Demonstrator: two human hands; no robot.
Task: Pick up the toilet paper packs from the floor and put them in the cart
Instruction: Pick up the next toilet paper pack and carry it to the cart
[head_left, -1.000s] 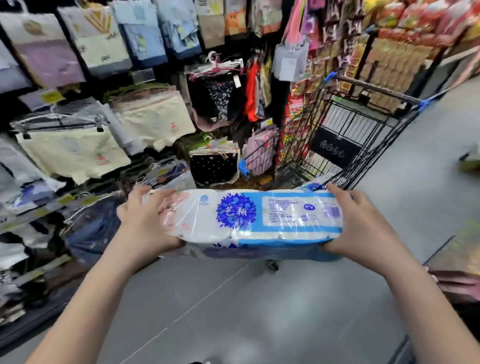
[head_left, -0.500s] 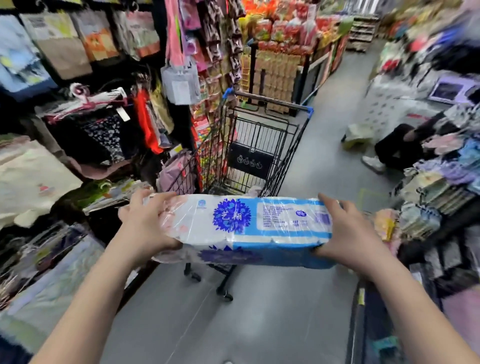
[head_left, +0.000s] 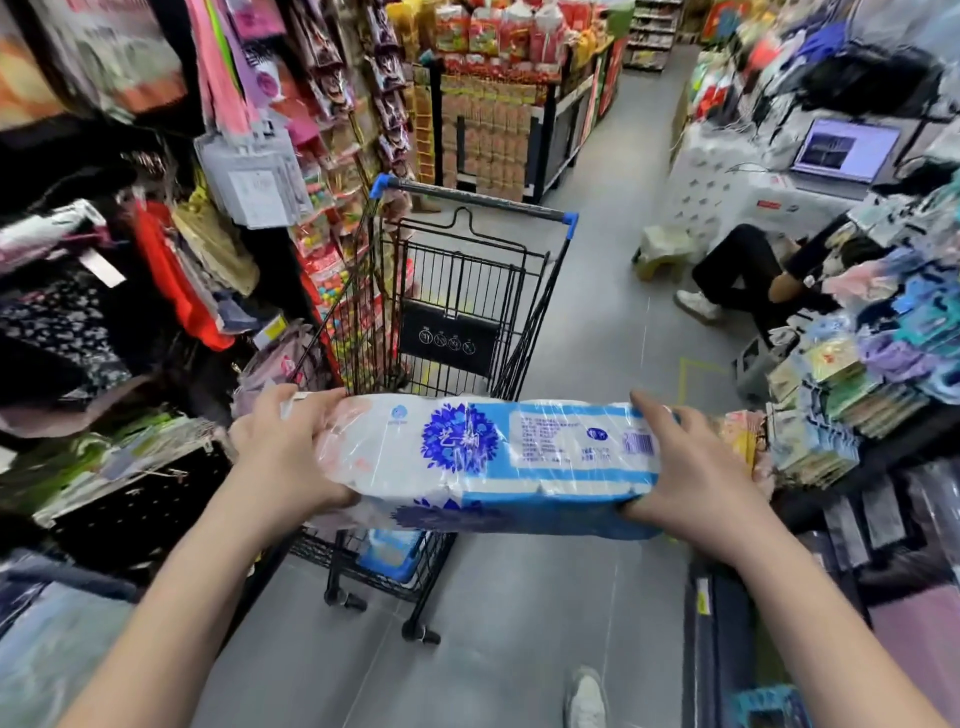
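Observation:
A long white and blue toilet paper pack (head_left: 493, 457) in clear wrap, with a dark blue flower print, hangs level in front of me. My left hand (head_left: 283, 449) grips its left end and my right hand (head_left: 691, 467) grips its right end. Just beyond the pack stands a black wire shopping cart (head_left: 457, 291) with blue handle corners, its near end hidden behind the pack. Something blue and white (head_left: 389, 551) shows low in the cart under the pack.
Racks of clothes and hanging goods (head_left: 171, 249) line the left. Packed shelves (head_left: 857, 374) stand at the right. A seated person's legs (head_left: 737, 275) and a small stool (head_left: 665, 252) lie on the right of the grey aisle floor (head_left: 519, 623). My shoe (head_left: 587, 696) shows at the bottom.
My view has swung right and risen, so the cart now stands straight ahead. Both hands carried the pack closer to the cart and kept their grip.

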